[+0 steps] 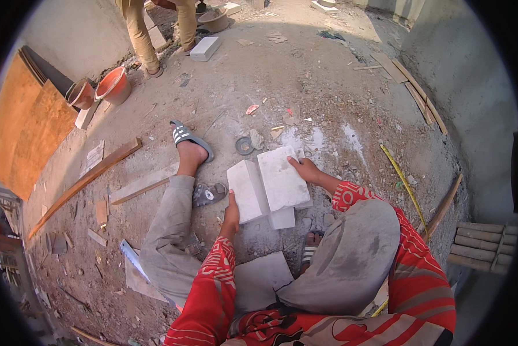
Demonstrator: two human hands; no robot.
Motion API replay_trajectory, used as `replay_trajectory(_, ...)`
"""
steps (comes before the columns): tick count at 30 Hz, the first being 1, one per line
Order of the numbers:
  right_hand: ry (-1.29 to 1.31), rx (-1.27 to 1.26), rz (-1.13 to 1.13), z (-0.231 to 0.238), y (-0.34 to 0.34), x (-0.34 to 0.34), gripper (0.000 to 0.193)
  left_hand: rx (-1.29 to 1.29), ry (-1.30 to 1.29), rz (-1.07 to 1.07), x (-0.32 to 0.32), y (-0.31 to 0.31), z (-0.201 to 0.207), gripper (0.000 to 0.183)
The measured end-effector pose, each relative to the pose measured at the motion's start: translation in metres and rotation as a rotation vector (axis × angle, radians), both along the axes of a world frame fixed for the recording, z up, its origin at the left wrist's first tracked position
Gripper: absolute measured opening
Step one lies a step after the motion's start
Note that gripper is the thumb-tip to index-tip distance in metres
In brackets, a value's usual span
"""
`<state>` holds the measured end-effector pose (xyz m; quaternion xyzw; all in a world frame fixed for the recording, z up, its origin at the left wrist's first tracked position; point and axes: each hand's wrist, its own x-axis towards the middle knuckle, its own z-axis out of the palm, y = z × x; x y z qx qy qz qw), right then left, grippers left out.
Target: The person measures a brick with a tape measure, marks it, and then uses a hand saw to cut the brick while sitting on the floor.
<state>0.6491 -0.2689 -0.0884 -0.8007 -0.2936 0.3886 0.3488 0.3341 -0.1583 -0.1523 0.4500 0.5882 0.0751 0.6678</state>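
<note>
Two white lightweight concrete blocks lie side by side in front of me, between my legs. My left hand (231,214) grips the outer side of the left block (246,190), thumb along its edge and the other fingers mostly hidden. On the right block (283,177), my right hand (306,170) holds the far right corner, thumb on top and the remaining fingers tucked out of sight. Another white block piece (283,219) shows beneath the right block at its near end. The two upper blocks meet along a narrow seam.
A handsaw (133,258) lies by my left leg. A yellow tape measure (402,177) stretches along the right. Timber strips (91,183) lie at left; orange buckets (113,86) stand farther off. Another person (140,37) stands at the back near a white block (205,48).
</note>
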Motion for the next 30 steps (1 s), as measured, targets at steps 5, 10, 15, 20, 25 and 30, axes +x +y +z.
replay_trajectory(5,0.166,0.054,0.052,0.006,-0.002,-0.013,0.069,-0.156,-0.168,0.161,-0.032,-0.02,-0.003,0.11)
replay_trajectory(10,0.326,0.358,-0.284,-0.011,-0.063,0.044,0.071,-0.178,-0.485,0.223,-0.035,-0.017,-0.007,0.1)
replay_trajectory(15,0.634,0.631,-0.705,-0.013,-0.15,0.079,0.069,0.028,-0.151,0.098,-0.03,-0.001,0.025,0.085)
replay_trajectory(20,0.508,0.677,-0.921,-0.029,-0.247,0.109,0.071,0.665,0.066,-0.366,0.022,-0.01,0.133,0.086)
replay_trajectory(25,0.264,0.29,-0.98,-0.072,-0.266,0.095,0.075,1.292,0.488,-0.615,0.044,-0.038,0.138,0.092)
replay_trajectory(30,0.211,0.143,-1.002,-0.089,-0.312,0.115,0.075,1.283,0.559,-0.907,0.07,-0.044,0.152,0.1)
